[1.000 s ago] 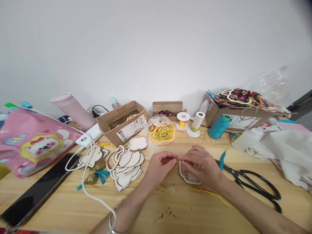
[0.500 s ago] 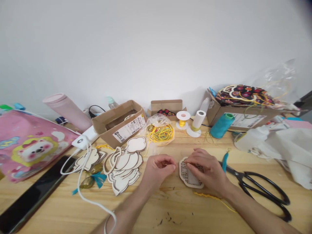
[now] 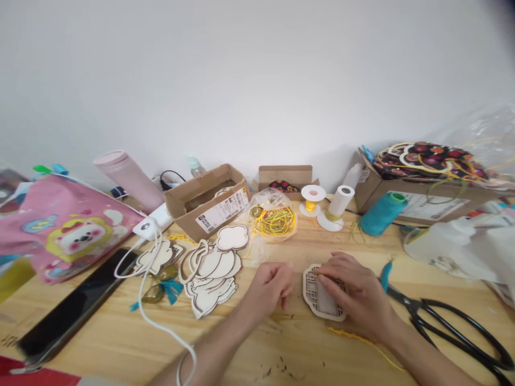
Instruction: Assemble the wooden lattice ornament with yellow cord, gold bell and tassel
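My right hand (image 3: 352, 289) lies over a wooden plaque with lattice cut-outs (image 3: 322, 295), its fingers spread across the plaque's middle. My left hand (image 3: 269, 287) is curled loosely a little to the left of the plaque, apart from it, with nothing visible in its fingers. A length of yellow cord (image 3: 362, 343) lies on the wood below my right wrist. A small teal tassel (image 3: 385, 276) sits just beyond my right hand.
Black-handled scissors (image 3: 450, 332) lie at the right. Stacked wooden cut-outs (image 3: 211, 271) lie left of my left hand. A bag of yellow cord (image 3: 273, 221), spools, teal thread (image 3: 382, 213), cardboard boxes (image 3: 207, 203), a phone (image 3: 76, 303) and a white cable (image 3: 147, 284) surround them.
My hands have parted from their pinch over the plaque. My left hand has drawn back to the left, and my right hand now lies flat on the plaque. The whole view has shifted slightly.
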The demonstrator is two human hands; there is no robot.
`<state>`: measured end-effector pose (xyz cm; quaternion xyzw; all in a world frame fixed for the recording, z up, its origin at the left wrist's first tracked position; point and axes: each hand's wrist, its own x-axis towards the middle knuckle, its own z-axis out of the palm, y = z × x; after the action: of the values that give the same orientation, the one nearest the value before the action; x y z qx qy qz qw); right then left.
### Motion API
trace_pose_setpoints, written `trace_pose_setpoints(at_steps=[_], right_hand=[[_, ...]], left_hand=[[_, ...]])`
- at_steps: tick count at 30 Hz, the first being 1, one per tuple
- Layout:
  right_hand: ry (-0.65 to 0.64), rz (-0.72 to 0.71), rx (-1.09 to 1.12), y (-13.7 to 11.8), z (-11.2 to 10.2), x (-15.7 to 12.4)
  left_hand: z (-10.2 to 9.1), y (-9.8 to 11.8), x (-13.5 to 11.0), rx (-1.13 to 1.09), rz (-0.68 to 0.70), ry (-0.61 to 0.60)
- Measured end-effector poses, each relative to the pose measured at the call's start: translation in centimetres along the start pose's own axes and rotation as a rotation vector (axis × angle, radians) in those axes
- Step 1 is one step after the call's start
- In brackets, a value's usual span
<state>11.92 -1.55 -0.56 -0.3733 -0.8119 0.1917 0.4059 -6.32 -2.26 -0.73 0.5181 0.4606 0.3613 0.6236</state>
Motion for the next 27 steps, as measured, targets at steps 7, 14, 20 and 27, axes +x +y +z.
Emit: trace_pose_setpoints(at_steps=[7, 14, 20, 27], right_hand=[[0.006, 0.013, 0.039, 0.19, 0.21, -0.03], [0.02, -0.021, 0.054, -0.05, 0.35, -0.05], [0.02, -0.039, 0.043, -0.16, 0.35, -0.12], [-0.039, -0.053, -0.031, 0.07, 0.86, -0.14]], left_hand=[[0.75, -0.34, 0.38, 0.113, 0.106, 0.079], [0.85, -0.06, 0.44, 0.121, 0.066, 0.11], [0.92, -0.13, 0.49, 0.206, 0.075, 0.104], [0.85, 0.23, 0.3, 0.56, 0.277, 0.096]])
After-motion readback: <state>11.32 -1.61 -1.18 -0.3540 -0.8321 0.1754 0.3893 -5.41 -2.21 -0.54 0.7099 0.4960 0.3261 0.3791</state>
